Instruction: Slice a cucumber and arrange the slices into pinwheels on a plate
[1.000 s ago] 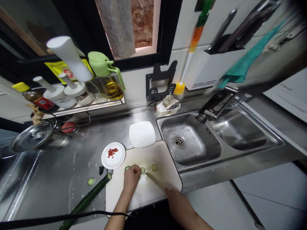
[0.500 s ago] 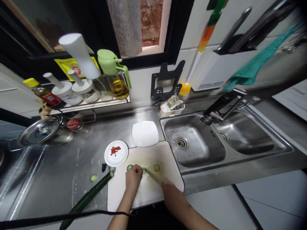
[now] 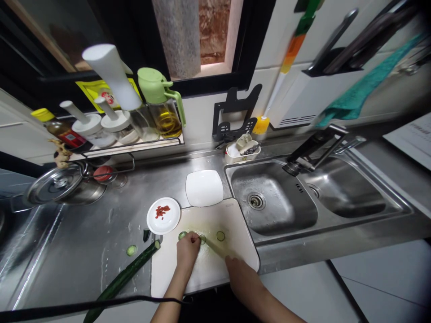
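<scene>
My left hand (image 3: 187,251) rests on the white cutting board (image 3: 239,220), its fingertips pinched at the edge of a thin cucumber slice (image 3: 202,239). In my right hand (image 3: 243,276) is a knife (image 3: 215,247), its pale blade smeared and pointing at that slice. The blade's tip meets or lies very close to the slice; I cannot tell which. A second cucumber slice (image 3: 220,236) lies flat to the right of the blade. Just left of my left fingers sits another cucumber piece (image 3: 182,235), partly covered by the hand.
A long cucumber (image 3: 129,273) lies left of the board, near a cut cucumber end (image 3: 131,250). Small red pieces lie on a round white plate (image 3: 172,224). Behind the board is a square white plate (image 3: 204,188); the sink (image 3: 272,197) is at right. A black cord (image 3: 134,299) crosses the foreground.
Hardly anything differs. Both hands, the knife and the slices keep their places on the board, and the whole view has shifted very slightly.
</scene>
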The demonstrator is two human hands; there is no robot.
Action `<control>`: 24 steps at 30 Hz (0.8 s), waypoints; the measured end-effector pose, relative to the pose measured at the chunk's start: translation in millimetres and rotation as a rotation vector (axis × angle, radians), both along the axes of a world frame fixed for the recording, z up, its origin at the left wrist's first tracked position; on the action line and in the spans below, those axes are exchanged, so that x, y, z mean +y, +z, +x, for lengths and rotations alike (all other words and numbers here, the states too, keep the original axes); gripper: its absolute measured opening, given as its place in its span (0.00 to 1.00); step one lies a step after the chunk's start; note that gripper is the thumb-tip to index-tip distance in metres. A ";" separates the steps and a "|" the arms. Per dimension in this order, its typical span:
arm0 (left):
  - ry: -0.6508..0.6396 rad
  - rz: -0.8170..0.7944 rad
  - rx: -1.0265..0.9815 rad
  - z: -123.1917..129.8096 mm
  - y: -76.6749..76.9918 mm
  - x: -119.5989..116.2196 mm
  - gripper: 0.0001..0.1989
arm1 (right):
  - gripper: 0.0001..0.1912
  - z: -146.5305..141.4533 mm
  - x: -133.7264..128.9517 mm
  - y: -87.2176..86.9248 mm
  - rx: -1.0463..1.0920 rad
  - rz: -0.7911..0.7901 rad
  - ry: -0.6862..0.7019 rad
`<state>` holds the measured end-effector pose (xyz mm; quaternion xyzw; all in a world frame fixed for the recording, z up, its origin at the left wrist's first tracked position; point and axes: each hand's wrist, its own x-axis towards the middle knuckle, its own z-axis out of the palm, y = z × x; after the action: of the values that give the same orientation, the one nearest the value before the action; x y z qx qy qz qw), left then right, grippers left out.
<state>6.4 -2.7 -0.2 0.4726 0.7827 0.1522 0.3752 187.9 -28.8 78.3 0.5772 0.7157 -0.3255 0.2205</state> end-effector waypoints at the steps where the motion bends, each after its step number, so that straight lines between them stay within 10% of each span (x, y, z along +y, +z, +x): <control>1: 0.001 -0.001 -0.003 0.1 0.1 0.1 0.07 | 0.24 -0.3 0.0 0.1 0.004 0.008 -0.004; 24: 0.027 0.042 -0.041 -6.9 -1.8 -2.9 0.06 | 0.25 15.3 -15.7 -7.8 0.006 0.002 -0.051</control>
<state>-0.5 -5.6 -2.0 0.4665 0.7778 0.1835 0.3792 203.2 -44.6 70.5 0.5944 0.7017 -0.3323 0.2093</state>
